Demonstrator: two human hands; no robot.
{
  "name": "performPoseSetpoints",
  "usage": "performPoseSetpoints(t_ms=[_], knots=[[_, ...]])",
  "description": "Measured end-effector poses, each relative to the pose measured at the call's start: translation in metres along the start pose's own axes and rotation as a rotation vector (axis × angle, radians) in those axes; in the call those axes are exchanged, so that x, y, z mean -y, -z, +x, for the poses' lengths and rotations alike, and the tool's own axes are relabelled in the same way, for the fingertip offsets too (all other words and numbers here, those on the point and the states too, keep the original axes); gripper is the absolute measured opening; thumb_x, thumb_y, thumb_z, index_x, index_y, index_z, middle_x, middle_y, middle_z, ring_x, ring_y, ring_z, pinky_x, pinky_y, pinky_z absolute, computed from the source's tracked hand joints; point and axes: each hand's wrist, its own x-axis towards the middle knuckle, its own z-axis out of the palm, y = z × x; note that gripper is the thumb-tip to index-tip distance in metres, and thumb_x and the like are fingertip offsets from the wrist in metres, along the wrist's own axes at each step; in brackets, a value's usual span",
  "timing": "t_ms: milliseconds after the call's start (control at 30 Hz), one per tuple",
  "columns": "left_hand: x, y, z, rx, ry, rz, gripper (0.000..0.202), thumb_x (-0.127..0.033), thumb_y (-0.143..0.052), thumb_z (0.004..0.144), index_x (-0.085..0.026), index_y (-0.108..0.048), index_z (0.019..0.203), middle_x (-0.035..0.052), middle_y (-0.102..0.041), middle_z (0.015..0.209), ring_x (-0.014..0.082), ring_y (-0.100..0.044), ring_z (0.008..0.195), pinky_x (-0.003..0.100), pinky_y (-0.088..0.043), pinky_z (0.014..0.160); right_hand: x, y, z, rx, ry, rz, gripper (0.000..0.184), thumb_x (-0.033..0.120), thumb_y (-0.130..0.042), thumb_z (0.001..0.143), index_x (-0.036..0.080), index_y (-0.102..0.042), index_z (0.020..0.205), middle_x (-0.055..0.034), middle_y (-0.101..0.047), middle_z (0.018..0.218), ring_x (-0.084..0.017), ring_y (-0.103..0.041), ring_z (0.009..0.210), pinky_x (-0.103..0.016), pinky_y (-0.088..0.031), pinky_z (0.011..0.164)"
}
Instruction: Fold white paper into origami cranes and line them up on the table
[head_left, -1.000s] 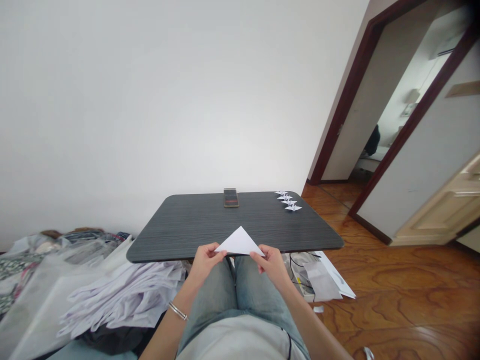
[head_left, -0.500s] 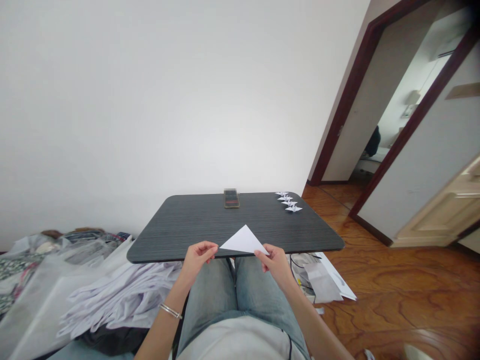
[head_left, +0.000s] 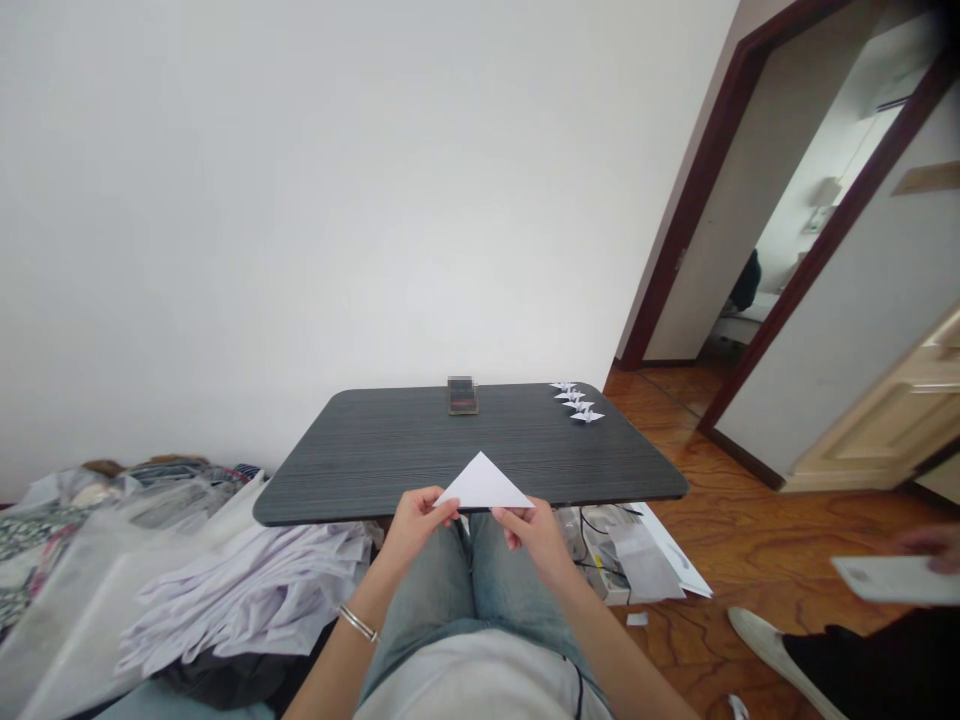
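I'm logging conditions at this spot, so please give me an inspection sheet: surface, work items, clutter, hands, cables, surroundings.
Surface: dark wood-grain table, rounded corners.
Work items: folded white paper triangle at the near edge; white paper cranes in a row at far right.
Clutter: dark device at the far edge; fabric heap on the left; loose papers below right.
Hands: left hand and right hand each pinch a triangle corner.
Cables: thin dark cables beside the papers.
Surroundings: white wall; doorway; another person's shoe at right.
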Motion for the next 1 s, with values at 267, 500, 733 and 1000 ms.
performPoseSetpoints(t_ms=[267,500,733,1000], knots=[[0.003,-0.010,0.000,0.051,-0.040,0.017,0.026,-0.037,-0.067,0.069,-0.015,-0.062,0.056,0.0004,-0.061,0.053,0.0098,-0.047,0.047,0.021,-0.033,0.049,-0.002,-0.020,-0.001,-0.049,-0.042,0.068,0.031,0.042,-0.069,0.060,0.018,-0.051,0.052,0.0044,-0.047,0.040,-0.008,-0.037,0.033,-0.020,-0.028,0.034],[0.006,-0.006,0.001,0.029,-0.040,0.051,0.026,-0.038,-0.066,0.068,-0.014,-0.061,0.058,0.0007,-0.062,0.055,0.0104,-0.049,0.049,0.021,-0.036,0.050,-0.006,-0.017,0.002,-0.091,-0.026,0.046,0.029,0.041,-0.068,0.060,0.016,-0.053,0.054,0.0050,-0.046,0.037,-0.008,-0.036,0.030,-0.021,-0.027,0.032],[0.004,-0.001,0.002,0.003,-0.045,0.064,0.028,-0.039,-0.066,0.067,-0.014,-0.060,0.056,0.0000,-0.060,0.051,0.0095,-0.047,0.046,0.021,-0.034,0.049,0.002,-0.007,0.002,-0.083,0.014,0.041,0.024,0.036,-0.066,0.062,0.016,-0.053,0.057,0.0061,-0.046,0.037,-0.007,-0.036,0.030,-0.019,-0.026,0.032],[0.005,0.007,0.004,-0.023,-0.064,0.065,0.028,-0.039,-0.067,0.067,-0.015,-0.060,0.054,-0.0012,-0.058,0.049,0.0092,-0.045,0.046,0.020,-0.033,0.048,0.002,0.012,0.005,-0.035,0.054,0.041,0.029,0.034,-0.066,0.066,0.018,-0.046,0.053,0.0071,-0.045,0.037,-0.005,-0.036,0.031,-0.017,-0.026,0.034]])
